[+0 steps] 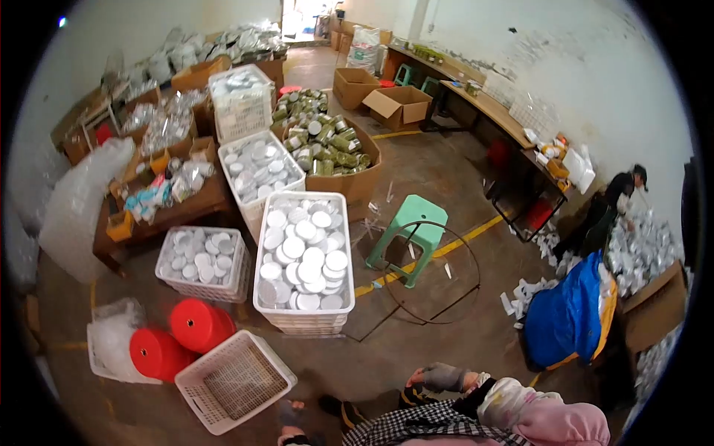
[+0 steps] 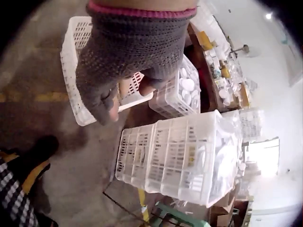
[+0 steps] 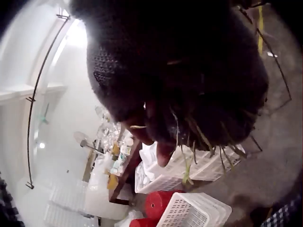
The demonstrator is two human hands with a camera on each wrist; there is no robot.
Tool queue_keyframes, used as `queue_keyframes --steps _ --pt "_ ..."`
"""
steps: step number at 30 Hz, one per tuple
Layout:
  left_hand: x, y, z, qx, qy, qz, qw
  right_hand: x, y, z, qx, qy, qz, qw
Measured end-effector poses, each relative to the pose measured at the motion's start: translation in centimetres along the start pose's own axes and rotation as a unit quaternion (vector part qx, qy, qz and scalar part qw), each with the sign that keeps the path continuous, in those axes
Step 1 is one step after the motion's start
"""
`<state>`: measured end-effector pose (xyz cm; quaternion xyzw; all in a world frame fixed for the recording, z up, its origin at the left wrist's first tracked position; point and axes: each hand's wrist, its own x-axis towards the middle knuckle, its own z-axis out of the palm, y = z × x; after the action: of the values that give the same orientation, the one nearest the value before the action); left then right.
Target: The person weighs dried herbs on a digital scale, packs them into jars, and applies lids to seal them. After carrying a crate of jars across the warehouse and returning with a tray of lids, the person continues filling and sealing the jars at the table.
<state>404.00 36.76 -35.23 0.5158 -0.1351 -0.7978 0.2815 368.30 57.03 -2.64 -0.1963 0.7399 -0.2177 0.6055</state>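
My left hand (image 1: 292, 418) (image 2: 130, 52), in a dark knitted glove with bare fingertips, hangs loosely bent beside a white plastic basket (image 1: 195, 395) (image 2: 71, 71) and holds nothing visible. Farther right, my gloved right hand (image 1: 444, 377) (image 3: 184, 80) is in front of my body. Its fingers are curled, and thin green-brown stalks (image 3: 201, 135) stick out from between them in the right wrist view. The glove there is very dark, so how the stalks are gripped is partly hidden.
Stacked white crates (image 1: 260, 297) of round white lids stand ahead. Two red cylinders (image 1: 202, 325) lie beside the basket. A green stool (image 1: 420, 215) and a thin metal ring frame (image 1: 476, 260) are right of centre. At right, a person (image 1: 599, 215) works near a blue sack (image 1: 565, 320).
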Motion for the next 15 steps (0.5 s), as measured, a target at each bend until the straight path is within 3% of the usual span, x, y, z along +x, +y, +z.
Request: queue_keyframes --steps 4,6,7,10,11,15 --pt "-7.9 -2.7 3.6 0.130 -0.010 -0.021 0.991 -5.2 2.7 -5.9 0.004 0.013 -0.011 1.000" --pt "-10.9 -4.7 7.2 0.187 -0.017 -0.041 0.981 -7.9 6.0 -9.5 0.092 0.039 -0.035 0.994" --pt "-12.2 -5.7 9.0 0.215 -0.024 -0.045 0.975 -7.6 9.8 -10.9 0.056 0.109 -0.159 0.980" --pt "-14.4 -8.5 14.1 0.283 -0.055 -0.051 0.956 -13.6 14.3 -16.1 0.109 0.155 -0.202 0.961" --pt "-14.5 -8.9 15.5 0.298 -0.068 -0.052 0.951 -15.0 16.3 -17.6 0.174 0.181 -0.147 0.957" --pt "-12.7 -10.9 21.9 0.326 -0.157 -0.039 0.931 -18.6 24.5 -21.5 0.252 0.252 -0.105 0.929"
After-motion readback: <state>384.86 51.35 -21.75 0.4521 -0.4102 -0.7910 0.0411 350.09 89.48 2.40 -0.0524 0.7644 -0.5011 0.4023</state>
